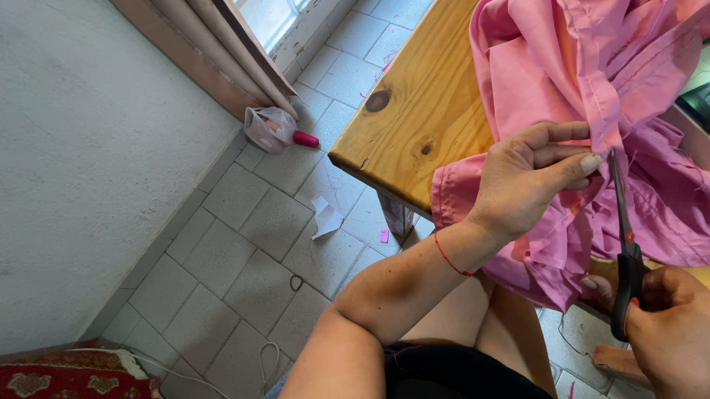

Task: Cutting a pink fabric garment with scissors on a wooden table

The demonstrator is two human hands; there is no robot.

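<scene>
A pink garment [571, 66] lies bunched on a wooden table [414, 103] and hangs over its near edge. My left hand [527, 178] pinches a fold of the pink cloth between thumb and fingers. My right hand [682, 330], at the lower right, grips black-handled scissors [625, 237]. Their blades point upward and reach the cloth right beside my left fingertips. A thin red string circles my left wrist.
Below the table is a grey tiled floor with a scrap of white paper [324, 218], a clear plastic bag with a pink spool [278, 131], and a white cable [220, 385]. A red patterned rug [62, 387] lies at the lower left. A white wall stands left.
</scene>
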